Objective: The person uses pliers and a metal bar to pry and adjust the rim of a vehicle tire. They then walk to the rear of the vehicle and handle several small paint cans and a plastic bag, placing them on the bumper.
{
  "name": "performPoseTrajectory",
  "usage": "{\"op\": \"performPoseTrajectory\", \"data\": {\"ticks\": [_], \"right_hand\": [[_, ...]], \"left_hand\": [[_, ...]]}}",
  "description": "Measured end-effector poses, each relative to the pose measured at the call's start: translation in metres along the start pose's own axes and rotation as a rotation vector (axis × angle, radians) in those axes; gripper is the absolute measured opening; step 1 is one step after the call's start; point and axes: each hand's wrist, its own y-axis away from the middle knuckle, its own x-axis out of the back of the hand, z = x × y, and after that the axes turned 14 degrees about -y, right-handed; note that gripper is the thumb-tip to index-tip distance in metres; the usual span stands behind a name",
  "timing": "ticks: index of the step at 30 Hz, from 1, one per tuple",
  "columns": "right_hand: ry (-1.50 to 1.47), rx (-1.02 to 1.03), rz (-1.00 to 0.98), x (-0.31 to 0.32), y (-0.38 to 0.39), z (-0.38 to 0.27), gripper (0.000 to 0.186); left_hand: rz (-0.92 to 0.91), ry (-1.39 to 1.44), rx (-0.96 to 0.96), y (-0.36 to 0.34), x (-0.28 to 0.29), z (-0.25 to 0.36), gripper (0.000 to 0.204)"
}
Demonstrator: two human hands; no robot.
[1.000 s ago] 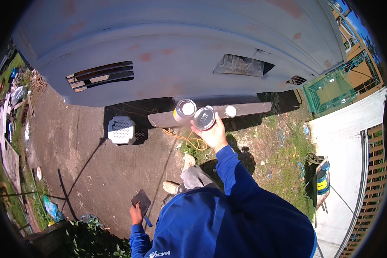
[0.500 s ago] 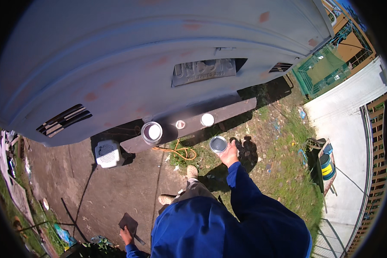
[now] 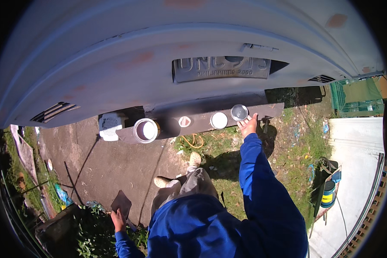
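Held out over the right part of the bumper, a round metal can with a grey top is in my right hand. Its fingers curl against the can's near side, and the thumb points up at the right. I cannot tell whether the can rests on the bumper. Low at the left, my left hand grips one corner of a dark flat square board. Along the bumper stand an open can with white inside, a small round pinkish-white piece and a white round lid or tub.
The grey vehicle body with reddish patches and a number plate rises ahead. A white perforated basket stands by the bumper's left end. An orange cord lies on the grass. A blue-and-yellow container stands at the right.
My right hand has carried the metal can forward, from above the grass to the bumper. The view has shifted closer to the vehicle. My left hand still holds the dark board.
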Motion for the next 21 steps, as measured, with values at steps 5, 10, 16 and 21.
{"op": "performPoseTrajectory", "data": {"ticks": [5,10,16,21], "right_hand": [[0.352,0.501,0.282,0.072,-0.043,0.012,0.062],[1.056,0.575,-0.153,0.077,0.060,0.088,0.041],[1.609,0.841,-0.697,-0.051,0.149,0.173,0.061],[1.851,0.881,-0.721,-0.110,0.149,0.201,0.063]], "left_hand": [[-0.030,0.193,0.037,-0.007,-0.001,0.040,0.025],[-0.110,0.549,0.013,-0.013,-0.007,0.103,0.028],[-0.415,0.763,0.059,-0.014,-0.030,0.185,0.031],[-0.546,1.395,0.064,-0.017,-0.070,0.243,0.025]]}}
